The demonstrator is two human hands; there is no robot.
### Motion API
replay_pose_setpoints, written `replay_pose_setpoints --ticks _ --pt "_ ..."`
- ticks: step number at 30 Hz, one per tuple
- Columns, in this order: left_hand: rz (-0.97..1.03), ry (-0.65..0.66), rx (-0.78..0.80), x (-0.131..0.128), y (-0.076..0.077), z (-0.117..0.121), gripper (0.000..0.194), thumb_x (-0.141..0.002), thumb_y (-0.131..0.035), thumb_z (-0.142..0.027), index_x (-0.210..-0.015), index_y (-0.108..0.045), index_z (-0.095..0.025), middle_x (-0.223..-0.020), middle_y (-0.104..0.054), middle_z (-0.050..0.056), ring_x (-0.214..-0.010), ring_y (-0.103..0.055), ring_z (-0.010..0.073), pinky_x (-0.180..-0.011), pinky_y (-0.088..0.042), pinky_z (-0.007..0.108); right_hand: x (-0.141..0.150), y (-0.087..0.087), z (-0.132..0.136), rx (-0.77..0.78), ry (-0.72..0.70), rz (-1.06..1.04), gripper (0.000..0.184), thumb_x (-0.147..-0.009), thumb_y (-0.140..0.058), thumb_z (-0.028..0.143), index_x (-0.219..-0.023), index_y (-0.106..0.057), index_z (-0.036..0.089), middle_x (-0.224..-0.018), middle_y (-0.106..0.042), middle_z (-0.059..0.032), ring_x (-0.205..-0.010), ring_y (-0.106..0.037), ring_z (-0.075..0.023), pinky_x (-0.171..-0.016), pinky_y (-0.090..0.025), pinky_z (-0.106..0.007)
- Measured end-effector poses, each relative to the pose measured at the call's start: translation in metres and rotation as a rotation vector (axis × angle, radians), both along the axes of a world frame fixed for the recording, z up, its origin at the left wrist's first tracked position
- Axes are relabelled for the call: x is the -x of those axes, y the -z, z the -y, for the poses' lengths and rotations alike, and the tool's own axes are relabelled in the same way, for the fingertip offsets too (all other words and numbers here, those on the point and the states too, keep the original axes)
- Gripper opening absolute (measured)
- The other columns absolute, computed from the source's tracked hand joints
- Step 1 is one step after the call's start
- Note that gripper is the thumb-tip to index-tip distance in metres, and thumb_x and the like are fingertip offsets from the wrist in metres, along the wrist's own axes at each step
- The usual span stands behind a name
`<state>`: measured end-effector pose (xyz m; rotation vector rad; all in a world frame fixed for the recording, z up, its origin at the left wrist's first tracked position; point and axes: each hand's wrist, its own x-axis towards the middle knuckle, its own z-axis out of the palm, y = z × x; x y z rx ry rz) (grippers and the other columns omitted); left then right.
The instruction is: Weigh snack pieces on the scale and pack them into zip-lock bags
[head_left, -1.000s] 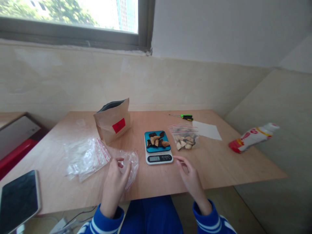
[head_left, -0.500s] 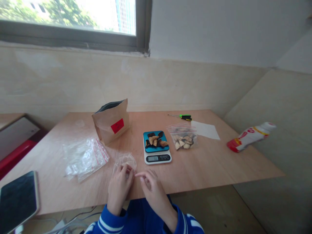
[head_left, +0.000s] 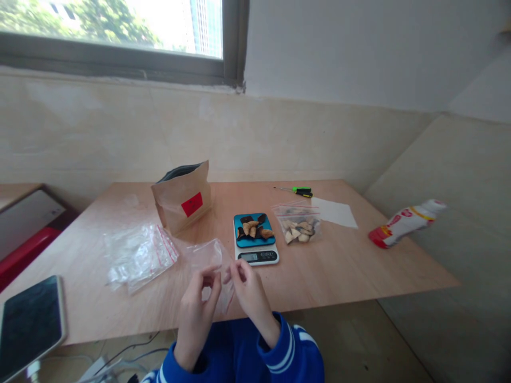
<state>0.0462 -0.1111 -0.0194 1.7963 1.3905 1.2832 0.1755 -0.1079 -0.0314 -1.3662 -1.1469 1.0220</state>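
Quite transparent, limp plastic bag (head_left: 206, 254)

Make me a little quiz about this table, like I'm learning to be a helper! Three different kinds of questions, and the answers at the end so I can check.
1. True or false: nothing is lying on the scale.
2. What are the left hand and right hand holding between them?
3. Fill in the missing colour: the standing bag with the red label is ____.

Key:
1. False. Dark and tan pieces lie on it.
2. A thin clear plastic bag.
3. Brown.
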Motion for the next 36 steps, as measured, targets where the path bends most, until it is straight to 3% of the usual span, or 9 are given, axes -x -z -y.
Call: replay_pose_setpoints --ticks 4,8,11,14,17,19,24,29,36 --pt "-0.051 -0.102 -0.150 0.010 -0.009 -0.004 0.016 -0.086 -0.053 -0.028 -0.099 -0.061 -0.023 -0.087 -0.064 0.002 -0.075 -0.062 0.0150 -0.066 -0.051 0.027 -0.031 0.010 -0.008 0.087 0.063 0.011 0.036 -0.085 -0.046 0.053 -0.069 -0.044 0.021 -0.051 -0.045 0.0059 -0.043 -0.044 -0.0103 -0.043 -0.033 -0.021" --pt "-0.132 -0.074 -0.387 0.012 -0.026 -0.013 0.015 -0.083 -0.055 -0.018 -0.096 -0.061 -0.024 -0.078 -0.057 0.001 -0.070 -0.057 0.0141 -0.065 -0.050 0.028 -0.044 0.007 -0.008 0.201 -0.200 -0.037 0.038 -0.086 -0.045 0.055 -0.068 -0.043 0.021 -0.045 -0.037 0.0091 -0.037 -0.033 -0.0074 -0.038 -0.026 -0.019" --pt "-0.189 -0.106 -0.603 0.012 -0.037 -0.021 0.008 -0.078 -0.059 -0.016 -0.081 -0.059 -0.023 -0.088 -0.059 0.004 -0.085 -0.060 0.0191 -0.074 -0.052 0.034 -0.051 -0.011 -0.003 0.177 -0.437 0.012 0.043 -0.088 -0.042 0.058 -0.072 -0.051 0.019 -0.052 -0.045 0.0057 -0.044 -0.043 -0.0080 -0.043 -0.036 -0.019" --pt "-0.153 -0.006 -0.706 0.011 -0.044 -0.032 0.016 -0.075 -0.056 -0.011 -0.065 -0.049 -0.022 -0.092 -0.064 0.004 -0.099 -0.061 0.0226 -0.088 -0.050 0.043 -0.071 -0.028 -0.005 0.008 -0.639 0.155 0.047 -0.091 -0.036 0.058 -0.097 -0.060 0.018 -0.088 -0.064 -0.0051 -0.080 -0.062 -0.0141 -0.071 -0.051 -0.027" --pt "-0.030 0.095 -0.611 0.005 -0.048 -0.046 0.018 -0.079 -0.049 -0.010 -0.067 -0.042 -0.022 -0.086 -0.067 0.002 -0.102 -0.063 0.0208 -0.100 -0.044 0.050 -0.102 -0.032 -0.023 -0.186 -0.460 0.415 0.052 -0.085 -0.050 0.058 -0.123 -0.053 0.022 -0.131 -0.050 -0.0126 -0.123 -0.047 -0.0231 -0.100 -0.042 -0.040" --pt "0.068 0.086 -0.461 -0.002 -0.049 -0.055 0.015 -0.086 -0.044 -0.017 -0.072 -0.041 -0.022 -0.087 -0.068 0.002 -0.107 -0.062 0.0202 -0.103 -0.041 0.051 -0.122 -0.027 -0.044 -0.256 -0.310 0.631 0.066 -0.077 -0.063 0.056 -0.133 -0.045 0.025 -0.145 -0.034 -0.0137 -0.136 -0.030 -0.0281 -0.109 -0.029 -0.048" --pt "0.222 -0.014 -0.187 -0.019 -0.045 -0.073 0.021 -0.093 -0.040 -0.031 -0.075 -0.038 -0.022 -0.094 -0.069 0.005 -0.107 -0.062 0.0194 -0.093 -0.047 0.040 -0.150 -0.013 -0.095 -0.267 -0.426 0.917 0.088 -0.070 -0.069 0.057 -0.145 -0.029 0.031 -0.154 -0.017 -0.0103 -0.143 -0.009 -0.0330 -0.112 -0.017 -0.054" --pt "0.176 -0.172 -0.123 -0.021 -0.038 -0.080 0.027 -0.095 -0.036 -0.037 -0.091 -0.055 -0.019 -0.100 -0.066 0.006 -0.104 -0.061 0.0167 -0.091 -0.045 0.034 -0.146 -0.002 -0.119 -0.275 -0.543 0.984 0.073 -0.076 -0.065 0.056 -0.140 -0.040 0.031 -0.148 -0.032 -0.0116 -0.139 -0.022 -0.0347 -0.110 -0.021 -0.056" --pt "0.143 -0.236 -0.092 -0.020 -0.028 -0.082 0.034 -0.096 -0.031 -0.040 -0.097 -0.056 -0.018 -0.102 -0.063 0.006 -0.101 -0.059 0.0159 -0.090 -0.043 0.031 -0.144 0.010 -0.115 -0.400 -0.431 0.958 0.058 -0.080 -0.064 0.047 -0.132 -0.052 0.023 -0.122 -0.052 -0.0135 -0.118 -0.045 -0.0268 -0.102 -0.038 -0.044"
